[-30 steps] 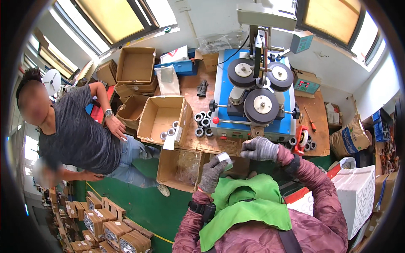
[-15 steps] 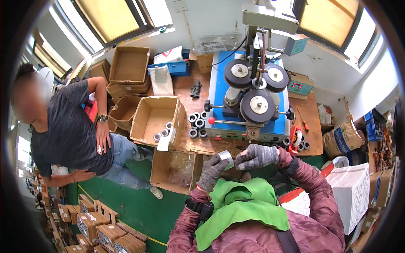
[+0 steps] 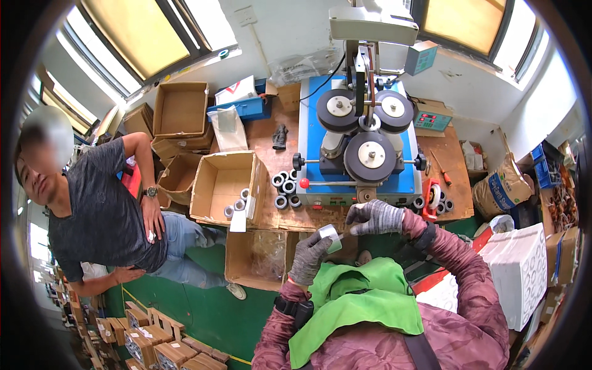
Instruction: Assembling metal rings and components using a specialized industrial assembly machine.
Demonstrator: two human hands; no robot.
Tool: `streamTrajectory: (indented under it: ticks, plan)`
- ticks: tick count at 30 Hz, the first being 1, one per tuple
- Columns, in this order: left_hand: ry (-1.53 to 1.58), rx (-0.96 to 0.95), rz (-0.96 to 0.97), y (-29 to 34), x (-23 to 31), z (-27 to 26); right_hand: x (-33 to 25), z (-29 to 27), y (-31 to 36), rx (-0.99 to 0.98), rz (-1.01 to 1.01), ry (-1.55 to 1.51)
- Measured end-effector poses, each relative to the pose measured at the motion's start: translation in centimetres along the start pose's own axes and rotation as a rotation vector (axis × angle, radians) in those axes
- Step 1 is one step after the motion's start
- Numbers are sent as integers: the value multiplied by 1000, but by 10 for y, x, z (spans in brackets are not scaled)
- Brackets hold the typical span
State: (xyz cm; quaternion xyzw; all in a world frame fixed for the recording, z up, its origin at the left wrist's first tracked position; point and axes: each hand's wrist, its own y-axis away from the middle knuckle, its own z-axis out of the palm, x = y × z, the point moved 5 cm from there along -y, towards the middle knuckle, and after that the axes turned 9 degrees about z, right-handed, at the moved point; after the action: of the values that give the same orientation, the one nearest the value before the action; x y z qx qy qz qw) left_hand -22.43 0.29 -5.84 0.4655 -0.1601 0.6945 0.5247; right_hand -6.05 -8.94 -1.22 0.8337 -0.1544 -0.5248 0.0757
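My left hand (image 3: 308, 256), in a grey knitted glove, grips a small white-silver roll (image 3: 330, 237) in front of the bench edge. Just to its right is my right hand (image 3: 376, 218), gloved likewise, with its fingers bent together. A thin brownish sliver shows between the roll and the right fingers; what it is, I cannot make out. Beyond my hands stands a blue-topped machine (image 3: 311, 123) with several dark round wheels. Grey-black rings (image 3: 283, 188) lie in a cluster to its left.
An open carton (image 3: 259, 179) holding a few rings stands left of the machine, with a lower carton (image 3: 237, 265) of clear plastic before it. A person (image 3: 117, 203) stands at the left. A red tool (image 3: 430, 200) and a screwdriver (image 3: 445, 177) lie at the bench's right.
My right hand has lifted slightly away from the roll. The roll has turned in my left hand, showing a white face. The view has shifted a little, and the person's head has moved.
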Motion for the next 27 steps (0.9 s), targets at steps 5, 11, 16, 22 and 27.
streamTrajectory:
  ticks: [5,11,16,22,27]
  plan:
    - [-35,-62,18,-8,-9,-1,8,1,0,-32,69,28]
    - [-331,-95,227,-21,-9,11,10,15,-6,37,93,75]
    - [-411,-168,305,-36,-3,35,23,15,-3,259,-23,27]
    - [-361,-247,193,-35,9,54,30,5,4,371,-39,-9]
    - [-449,-161,93,-42,-10,45,27,1,9,367,-21,-10]
